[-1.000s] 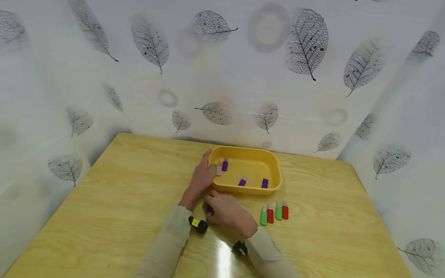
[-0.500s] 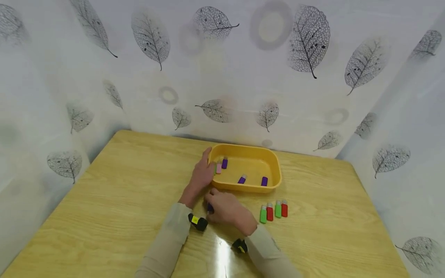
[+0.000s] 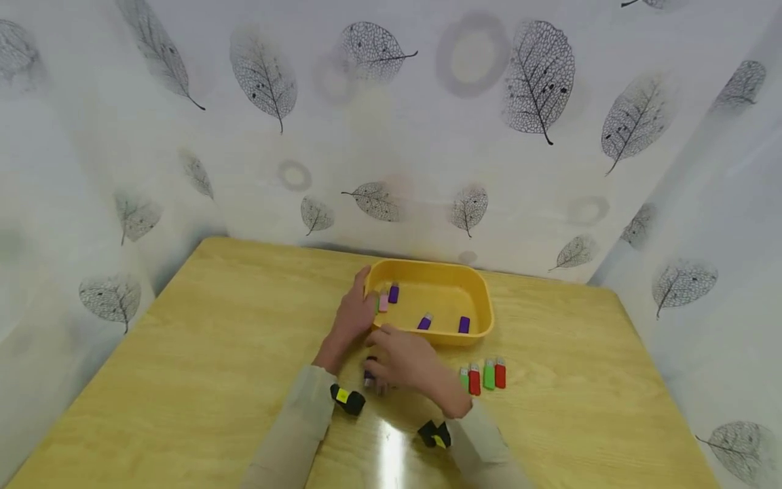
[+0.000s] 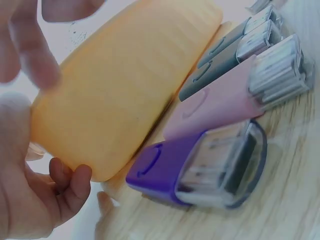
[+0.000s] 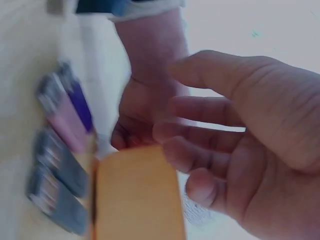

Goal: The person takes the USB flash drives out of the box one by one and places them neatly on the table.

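My left hand grips the left end of a yellow plastic tray. Just in front of that tray, my right hand hovers with loosely bent fingers and nothing between them. Below it on the table, a purple USB stick lies beside a pink USB stick, followed by two dark grey USB sticks. My right hand partly hides this row in the head view. Inside the tray are three purple USB sticks, a pink one and a green one mostly behind my left thumb.
Two pairs of USB sticks, each a green stick and a red stick, lie right of my right hand. Its wrist partly covers the nearest green one. Behind the wooden table hangs a leaf-patterned cloth.
My right hand has come off the USB sticks and shifted slightly right and up, uncovering more of the row. The left hand keeps its hold on the tray.
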Tool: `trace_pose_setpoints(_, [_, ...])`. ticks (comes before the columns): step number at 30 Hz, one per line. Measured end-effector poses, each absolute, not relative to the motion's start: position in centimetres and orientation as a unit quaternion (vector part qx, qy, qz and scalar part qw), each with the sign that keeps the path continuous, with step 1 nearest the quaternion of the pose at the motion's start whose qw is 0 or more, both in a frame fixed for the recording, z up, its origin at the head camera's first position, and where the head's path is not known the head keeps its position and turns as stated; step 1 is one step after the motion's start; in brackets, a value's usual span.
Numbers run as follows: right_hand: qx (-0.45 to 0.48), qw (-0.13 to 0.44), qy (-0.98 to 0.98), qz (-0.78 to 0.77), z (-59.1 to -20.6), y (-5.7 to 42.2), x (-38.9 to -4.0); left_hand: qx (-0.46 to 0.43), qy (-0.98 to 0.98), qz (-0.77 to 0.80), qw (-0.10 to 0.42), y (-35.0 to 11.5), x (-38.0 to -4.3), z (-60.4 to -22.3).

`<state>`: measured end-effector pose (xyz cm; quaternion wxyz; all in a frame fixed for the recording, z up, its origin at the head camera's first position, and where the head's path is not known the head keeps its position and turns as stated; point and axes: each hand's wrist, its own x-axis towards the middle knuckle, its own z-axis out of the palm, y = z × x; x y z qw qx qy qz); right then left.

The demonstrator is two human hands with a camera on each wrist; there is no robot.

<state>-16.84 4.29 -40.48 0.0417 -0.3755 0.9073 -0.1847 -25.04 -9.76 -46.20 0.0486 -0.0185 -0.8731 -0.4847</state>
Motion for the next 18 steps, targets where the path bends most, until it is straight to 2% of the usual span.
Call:
trace_pose_setpoints(6, [-0.313, -0.014, 0.907, -0.282, -39.6, 6.5, -17.9, -0.024, -0.868, -0.495, 0.034, -9.7, -25.0, -46.0])
trace_pose_setpoints(12, [-0.238, -0.088, 0.928, -0.272, -39.6, 8.7, -19.4, -0.017, -0.871, -0.49, 0.032, -9.6, -25.3, -45.5])
trace_pose_setpoints(14, [-0.221, -0.094, 0.934, -0.264, -39.7, 9.3, -19.8, -0.013, -0.872, -0.488, 0.029, -9.6, -25.2, -45.5])
trace_pose_setpoints(18, [-0.191, -0.065, 0.947, -0.251, -40.2, 10.1, -20.3, -0.005, -0.875, -0.484, 0.023, -9.8, -25.0, -45.6])
